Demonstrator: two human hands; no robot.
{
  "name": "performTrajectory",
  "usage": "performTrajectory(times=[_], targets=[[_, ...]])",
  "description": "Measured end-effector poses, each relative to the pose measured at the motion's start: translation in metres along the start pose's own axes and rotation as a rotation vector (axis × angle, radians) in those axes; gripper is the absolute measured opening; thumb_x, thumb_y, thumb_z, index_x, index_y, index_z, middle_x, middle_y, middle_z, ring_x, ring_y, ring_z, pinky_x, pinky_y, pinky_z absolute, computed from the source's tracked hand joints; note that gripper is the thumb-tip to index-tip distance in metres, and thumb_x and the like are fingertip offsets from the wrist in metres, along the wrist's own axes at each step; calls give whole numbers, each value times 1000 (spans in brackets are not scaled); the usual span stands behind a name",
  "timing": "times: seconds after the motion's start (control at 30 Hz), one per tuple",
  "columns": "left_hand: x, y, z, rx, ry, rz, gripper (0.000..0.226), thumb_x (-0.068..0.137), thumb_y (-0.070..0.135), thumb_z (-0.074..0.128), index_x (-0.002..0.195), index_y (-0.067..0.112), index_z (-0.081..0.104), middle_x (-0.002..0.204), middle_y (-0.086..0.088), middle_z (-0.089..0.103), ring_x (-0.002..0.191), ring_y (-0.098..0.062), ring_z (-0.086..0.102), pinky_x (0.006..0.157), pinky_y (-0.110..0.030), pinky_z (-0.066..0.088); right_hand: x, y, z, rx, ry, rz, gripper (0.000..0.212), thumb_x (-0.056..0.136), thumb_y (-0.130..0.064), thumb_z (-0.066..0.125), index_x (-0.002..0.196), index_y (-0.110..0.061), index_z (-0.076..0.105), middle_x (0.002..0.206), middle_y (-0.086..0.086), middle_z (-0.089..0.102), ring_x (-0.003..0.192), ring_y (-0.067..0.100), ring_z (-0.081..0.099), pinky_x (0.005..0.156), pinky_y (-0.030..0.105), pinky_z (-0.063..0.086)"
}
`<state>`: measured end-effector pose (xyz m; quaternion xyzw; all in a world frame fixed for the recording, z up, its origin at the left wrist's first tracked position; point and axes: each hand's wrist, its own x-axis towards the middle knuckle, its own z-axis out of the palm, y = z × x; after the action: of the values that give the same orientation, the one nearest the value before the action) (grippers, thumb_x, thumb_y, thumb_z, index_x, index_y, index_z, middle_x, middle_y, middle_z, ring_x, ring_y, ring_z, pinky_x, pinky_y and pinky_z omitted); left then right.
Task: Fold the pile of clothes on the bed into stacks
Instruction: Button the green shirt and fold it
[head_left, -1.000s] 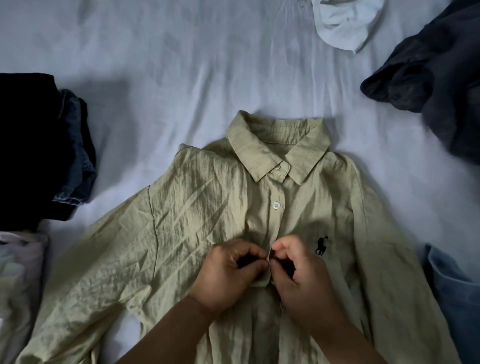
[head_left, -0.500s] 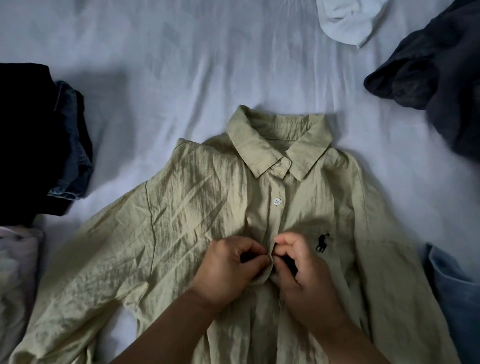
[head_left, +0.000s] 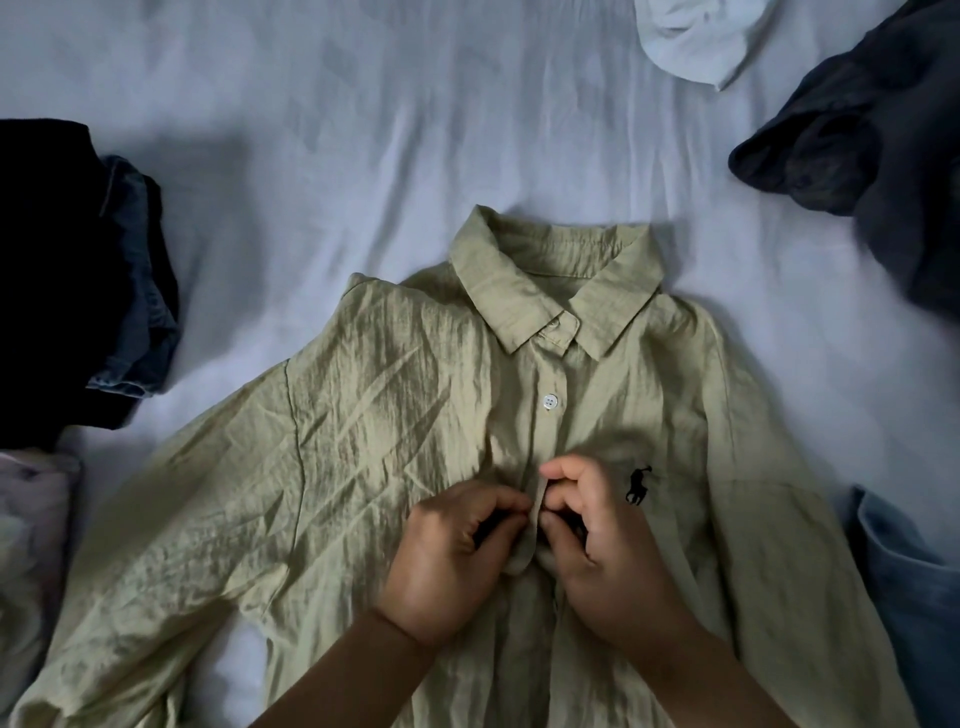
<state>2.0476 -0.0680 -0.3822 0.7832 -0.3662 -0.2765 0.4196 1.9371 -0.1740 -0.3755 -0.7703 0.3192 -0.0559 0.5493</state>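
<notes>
The shirt (head_left: 395, 467) lies face-up on the bed (head_left: 322, 156), collar away from the hands, and both are working the placket right at its middle. The left hand (head_left: 447, 561) pinches the placket edge (head_left: 535, 514) from its side, the right hand (head_left: 602, 551) pinches from the other, fingertips nearly meeting, each clenched on cloth. Looks like a button going through. The risk: tug too hard and the front bunches up, already creased beyond the left hand, so the fold comes out crooked. The button itself is hidden under the fingers, so a miss could leave the front gaping. One fastened button (head_left: 549, 401) sits just beyond the hands. Further left, a dark folded stack (head_left: 67, 270); beyond the right hand, a dark loose garment (head_left: 883, 156), and denim (head_left: 909, 597) beside the right wrist
</notes>
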Motion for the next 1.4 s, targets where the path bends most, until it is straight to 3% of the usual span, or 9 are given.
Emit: performTrajectory(times=[0.1, 0.23, 0.33, 0.53, 0.67, 0.8, 1.07, 1.2, 1.4], targets=[[2, 2, -1, 65, 17, -51, 19, 74, 37, 62, 74, 21, 71, 69, 12, 64, 65, 3, 59, 60, -7, 43, 0, -1, -1, 9, 6, 1, 36, 82, -10, 50, 103, -38, 44, 86, -9, 57, 73, 9, 57, 65, 11, 42], [-2, 14, 3, 211, -25, -65, 23, 68, 46, 57, 78, 26, 66, 72, 12, 60, 62, -2, 57, 54, -24, 50, 1, -3, -5, 56, 17, 46, 38, 85, -3, 58, 103, -35, 45, 81, -7, 63, 72, 6, 60, 64, 11, 41], [-7, 18, 11, 314, -2, -75, 26, 67, 49, 54, 79, 27, 60, 75, 12, 58, 63, -6, 57, 50, -23, 48, 1, -5, -8, 99, 14, 79, 42, 83, 3, 62, 101, -31, 47, 77, -8, 64, 70, 5, 61, 63, 9, 41], [-7, 14, 5, 100, 172, -245, 12, 73, 37, 63, 69, 26, 65, 63, 13, 63, 59, 0, 59, 54, -12, 42, 1, -4, -12, 90, 41, 79, 37, 79, 3, 66, 99, -23, 48, 71, -3, 62, 60, 10, 56, 59, 13, 39], [-13, 16, 11, 234, 216, -134, 16, 76, 41, 56, 78, 27, 62, 67, 11, 64, 56, -4, 59, 49, -26, 46, 2, -6, -12, 82, 3, 91, 40, 81, 0, 65, 100, -31, 46, 72, -5, 62, 65, 10, 59, 61, 13, 41], [-15, 19, 17, 308, 185, -53, 13, 78, 39, 53, 80, 28, 61, 70, 12, 64, 57, -6, 59, 42, -23, 46, 1, -3, -9, 54, -22, 74, 47, 82, 3, 61, 102, -37, 45, 75, -1, 60, 68, 12, 59, 65, 24, 46], [-10, 4, 9, 321, 48, 199, 18, 85, 34, 59, 87, 22, 72, 82, 8, 67, 70, -9, 64, 58, -25, 51, -3, 3, -7, 29, -22, 31, 52, 81, 8, 56, 104, -37, 44, 89, -12, 61, 80, 4, 60, 72, 6, 40], [-2, -6, -7, 149, -138, 281, 21, 87, 26, 58, 98, 16, 73, 92, 3, 67, 83, -8, 63, 72, -19, 50, -4, 8, -6, 0, -28, 16, 53, 83, -2, 53, 109, -46, 41, 83, -8, 60, 79, 8, 61, 74, 13, 43], [12, -8, -7, 152, -195, 252, 13, 83, 26, 62, 87, 19, 72, 83, 7, 65, 75, -5, 61, 63, -24, 51, -4, 6, -9, 29, -85, 34, 40, 83, -10, 49, 109, -40, 44, 80, -4, 61, 79, 11, 60, 74, 22, 45]])
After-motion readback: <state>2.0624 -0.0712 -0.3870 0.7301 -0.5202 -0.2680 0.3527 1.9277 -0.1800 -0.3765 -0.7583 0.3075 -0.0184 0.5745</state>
